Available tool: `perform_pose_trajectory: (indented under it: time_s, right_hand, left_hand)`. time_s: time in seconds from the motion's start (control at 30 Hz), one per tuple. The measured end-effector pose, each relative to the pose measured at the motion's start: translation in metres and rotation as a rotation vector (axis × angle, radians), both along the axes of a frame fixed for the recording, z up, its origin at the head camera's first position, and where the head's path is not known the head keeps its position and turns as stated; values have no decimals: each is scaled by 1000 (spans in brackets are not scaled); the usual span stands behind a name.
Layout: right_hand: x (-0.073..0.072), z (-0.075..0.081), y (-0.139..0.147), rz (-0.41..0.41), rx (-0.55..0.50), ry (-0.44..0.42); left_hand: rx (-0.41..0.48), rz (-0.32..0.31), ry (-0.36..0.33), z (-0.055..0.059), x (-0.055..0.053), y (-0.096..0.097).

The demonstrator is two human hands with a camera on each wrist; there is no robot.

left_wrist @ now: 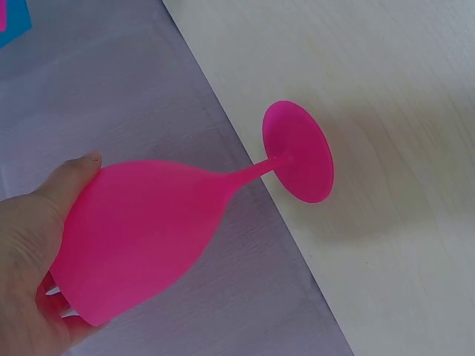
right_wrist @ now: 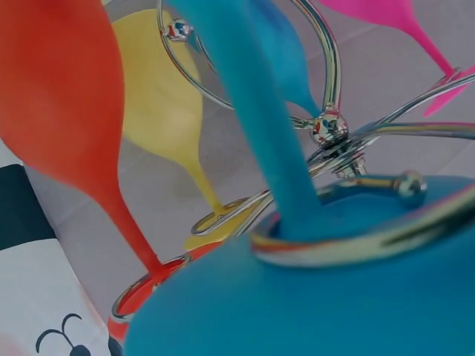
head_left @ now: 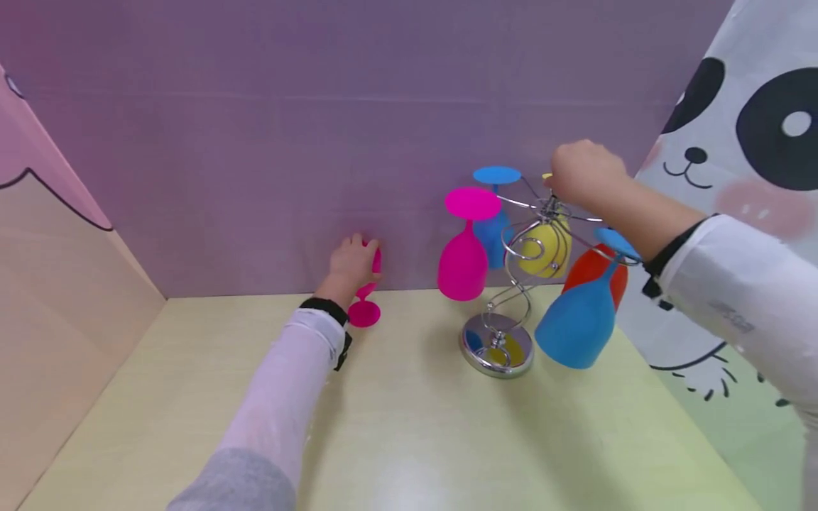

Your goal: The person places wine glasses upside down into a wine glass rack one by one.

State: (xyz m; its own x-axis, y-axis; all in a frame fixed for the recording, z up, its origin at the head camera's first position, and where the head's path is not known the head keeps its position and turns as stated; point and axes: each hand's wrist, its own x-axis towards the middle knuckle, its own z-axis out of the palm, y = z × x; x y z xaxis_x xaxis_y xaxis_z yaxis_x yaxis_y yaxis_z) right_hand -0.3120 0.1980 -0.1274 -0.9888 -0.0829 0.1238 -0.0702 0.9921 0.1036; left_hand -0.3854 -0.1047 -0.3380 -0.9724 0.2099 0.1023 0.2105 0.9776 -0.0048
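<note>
A pink plastic wine glass (left_wrist: 141,230) is gripped around its bowl from above by my left hand (head_left: 353,262). It is upright, with its round foot (head_left: 364,314) over the back edge of the table. My right hand (head_left: 584,170), fingers curled, grips the top of a chrome wine glass rack (head_left: 497,345). Upside-down glasses hang by their feet from its arms: a pink one (head_left: 463,266), a yellow one (head_left: 543,248), a red one (right_wrist: 63,96), a near blue one (head_left: 578,323) and a far blue one (head_left: 492,234). The right wrist view does not show the hand.
The pale wooden table (head_left: 409,419) runs up to a purple-grey backdrop (head_left: 287,156). On the right stands a panel with a panda face (head_left: 741,142), and a pink and peach panel (head_left: 57,298) rises on the left.
</note>
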Motion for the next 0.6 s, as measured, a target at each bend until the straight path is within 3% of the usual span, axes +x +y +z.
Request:
perform_pose_trajectory:
  time_s: [0.6]
  right_hand:
    - [-1,1,0,-66,-9,-19]
  left_hand:
    - [1,3,-9,-2,-2,1]
